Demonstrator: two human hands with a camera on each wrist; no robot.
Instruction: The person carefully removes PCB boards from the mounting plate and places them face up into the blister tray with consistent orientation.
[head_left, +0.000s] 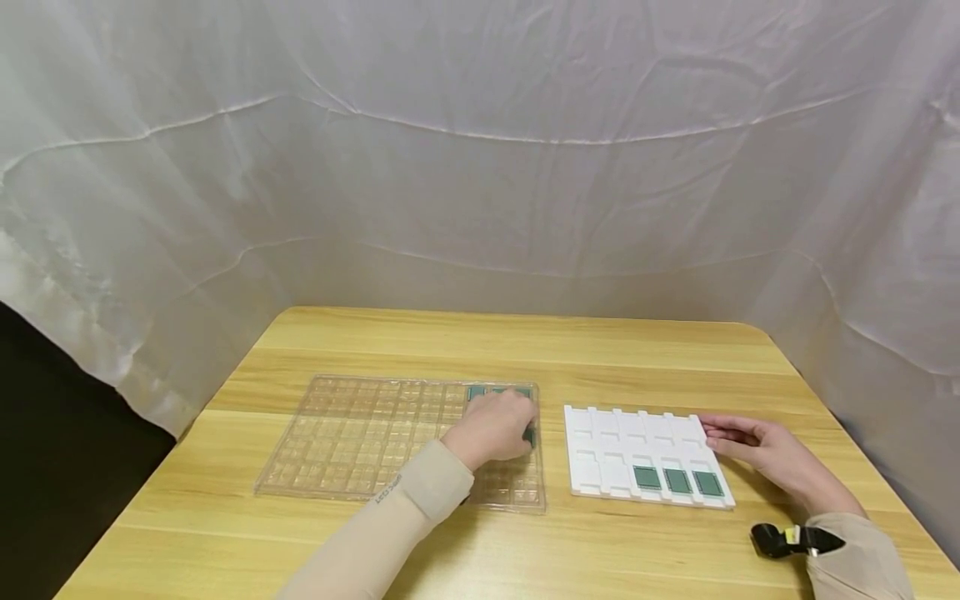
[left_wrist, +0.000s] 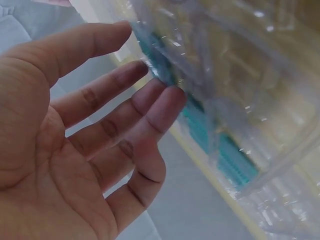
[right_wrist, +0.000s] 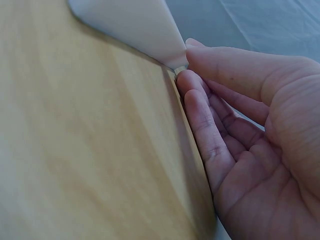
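Over the right end of a clear plastic tray (head_left: 352, 433), my left hand (head_left: 495, 425) reaches down with loosely bent fingers. Green square chips (head_left: 476, 392) sit in that tray's pockets around the hand. In the left wrist view, the thumb and fingertips are apart, close to a green chip (left_wrist: 155, 55); whether they touch it is hard to tell. My right hand (head_left: 757, 446) pinches the right edge of a white tray (head_left: 600, 454) between thumb and fingers. Three green chips (head_left: 677, 481) lie in the white tray's front row, at its right end.
Both trays lie on a wooden table (head_left: 600, 550), side by side with a narrow gap between them. A pale cloth curtain (head_left: 480, 192) hangs behind and around the table. On the right wrist is a black strap (head_left: 798, 540).
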